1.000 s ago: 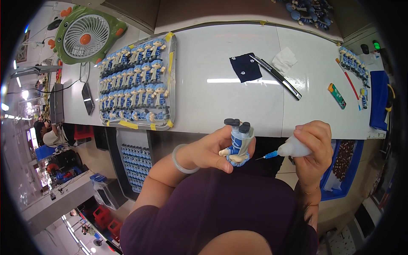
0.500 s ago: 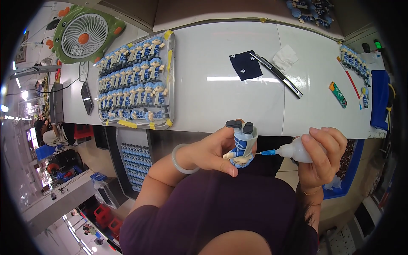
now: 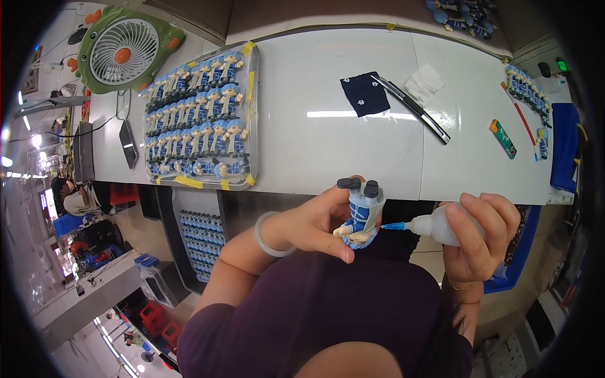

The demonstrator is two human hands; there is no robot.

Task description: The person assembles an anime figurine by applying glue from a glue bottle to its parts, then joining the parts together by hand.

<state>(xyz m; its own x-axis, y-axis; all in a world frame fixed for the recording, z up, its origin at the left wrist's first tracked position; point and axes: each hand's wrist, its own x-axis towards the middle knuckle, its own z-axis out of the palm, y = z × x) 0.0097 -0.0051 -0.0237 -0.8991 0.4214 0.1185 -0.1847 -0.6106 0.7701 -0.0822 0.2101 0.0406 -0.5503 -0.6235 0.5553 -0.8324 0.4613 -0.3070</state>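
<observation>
Just off the near edge of the tabletop (image 3: 302, 157), the left hand (image 3: 315, 227) has its fingers closed around a small figure (image 3: 359, 214), turned head-down. From the right, the right hand (image 3: 479, 239) grips a white bottle (image 3: 444, 227), its long axis crosswise to the figure's. The bottle's blue-based needle (image 3: 396, 226) points left, right up by the figure's right side (whether it touches, I can't tell from here).

Your left forearm (image 3: 236, 266) angles up from the lower left; your left hand (image 3: 318, 220) grips, thumb (image 3: 334, 244) extended rightward. Your right hand (image 3: 478, 249) stands opposite, fingers (image 3: 465, 230) curled in a grip, right forearm (image 3: 465, 315) nearly upright below.
</observation>
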